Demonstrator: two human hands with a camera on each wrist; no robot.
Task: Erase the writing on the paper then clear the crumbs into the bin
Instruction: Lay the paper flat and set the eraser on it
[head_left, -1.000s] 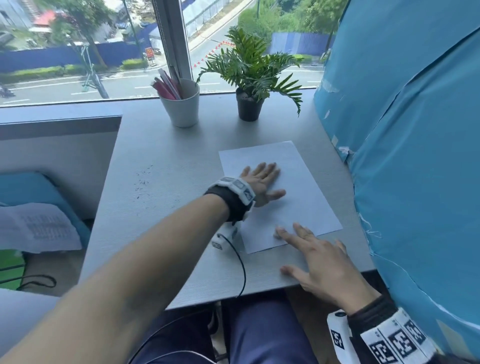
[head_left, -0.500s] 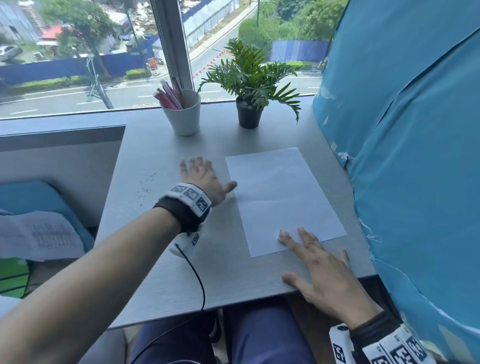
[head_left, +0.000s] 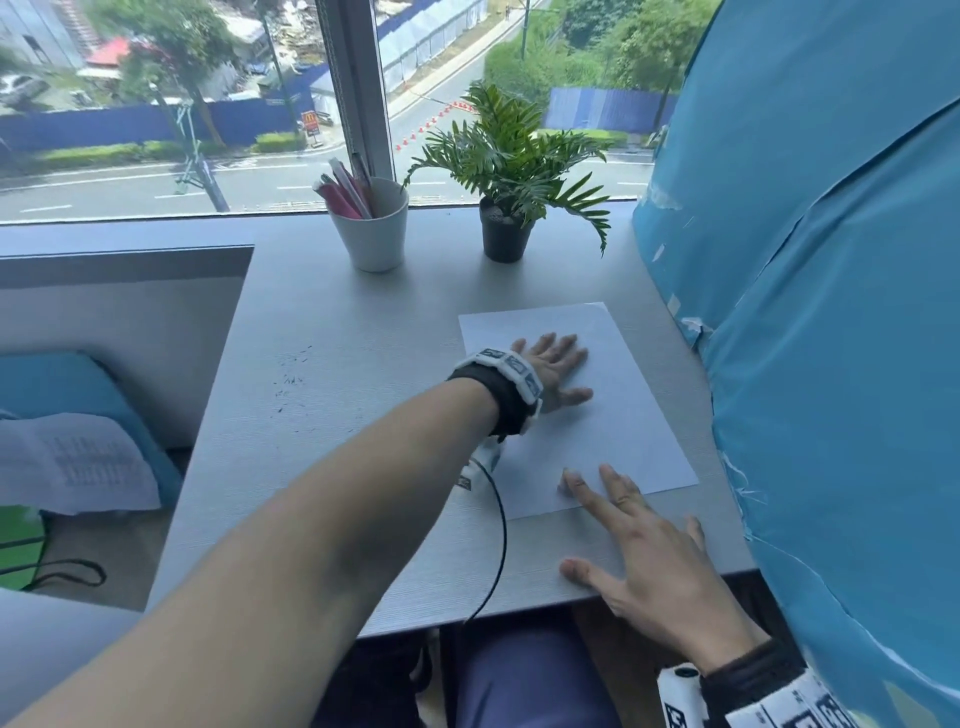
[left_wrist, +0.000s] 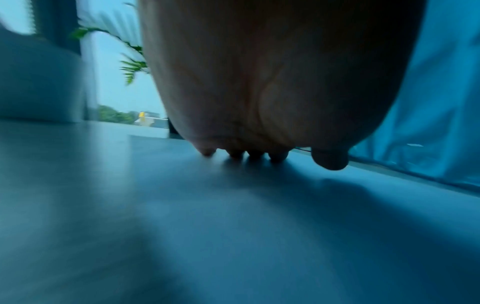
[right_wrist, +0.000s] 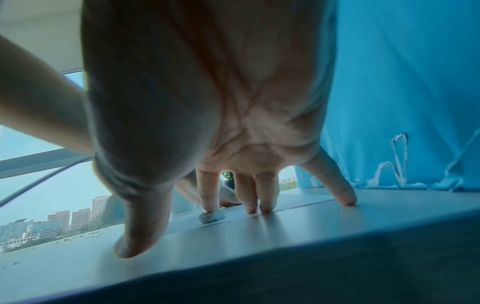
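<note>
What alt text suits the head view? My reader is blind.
Two bare hands rest flat on a white sheet of paper on a grey desk: left hand mid-sheet, right hand at its near edge. Dark crumbs lie left; a pen cup and potted plant stand by the window.

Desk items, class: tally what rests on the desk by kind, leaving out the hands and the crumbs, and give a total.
Sheets of paper: 1
White cups holding pens: 1
Potted plants: 1
Erasers: 1
Total: 4
</note>
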